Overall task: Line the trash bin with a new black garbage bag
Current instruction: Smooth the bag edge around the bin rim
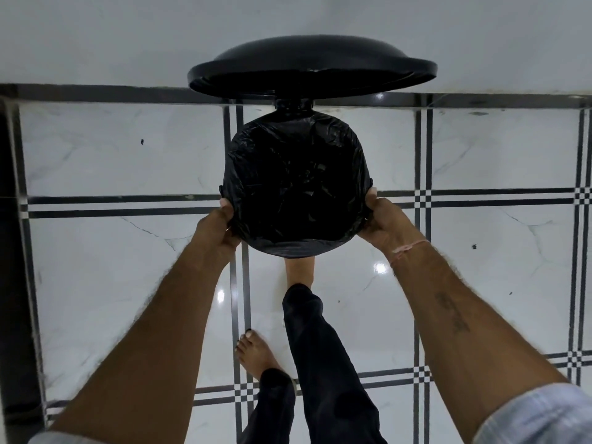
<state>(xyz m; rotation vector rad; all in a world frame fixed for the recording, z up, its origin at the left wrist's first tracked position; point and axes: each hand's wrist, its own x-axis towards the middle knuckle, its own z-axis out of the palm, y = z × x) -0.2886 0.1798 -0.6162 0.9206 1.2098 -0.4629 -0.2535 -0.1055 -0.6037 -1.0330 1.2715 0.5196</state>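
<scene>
"Black garbage bag (296,184), where is it?"
"Lining the trash bin (293,104), folded over its rim. Left grip (221,224) curls round the bin's left edge, right grip (386,224) round its right. Lid (312,67) stands raised behind."

The glossy white-tiled floor (128,283), banded with black stripes, carries the bag-lined trash bin (312,72) near its far edge and a bare foot (256,350).
</scene>
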